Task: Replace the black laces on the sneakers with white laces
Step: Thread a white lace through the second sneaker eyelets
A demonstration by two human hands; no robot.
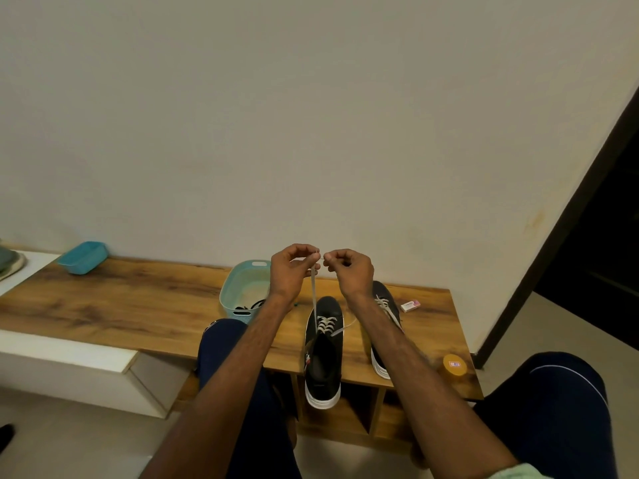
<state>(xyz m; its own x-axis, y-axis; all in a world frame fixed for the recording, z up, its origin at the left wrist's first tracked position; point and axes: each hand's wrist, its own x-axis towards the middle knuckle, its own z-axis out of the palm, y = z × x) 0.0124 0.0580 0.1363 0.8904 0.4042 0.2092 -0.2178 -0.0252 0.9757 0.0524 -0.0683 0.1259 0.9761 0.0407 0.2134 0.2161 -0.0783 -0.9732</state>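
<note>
L hand (pixel 294 273), R hand (pixel 351 271) pinching white lace (pixel 313 295) end; taut above sneaker (pixel 325 350)

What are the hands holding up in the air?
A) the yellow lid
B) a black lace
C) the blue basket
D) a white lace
D: the left hand and right hand pinch the top end of the white lace, which runs down to the nearer black sneaker.

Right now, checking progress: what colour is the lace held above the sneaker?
White; the head view shows the lace best.
</note>
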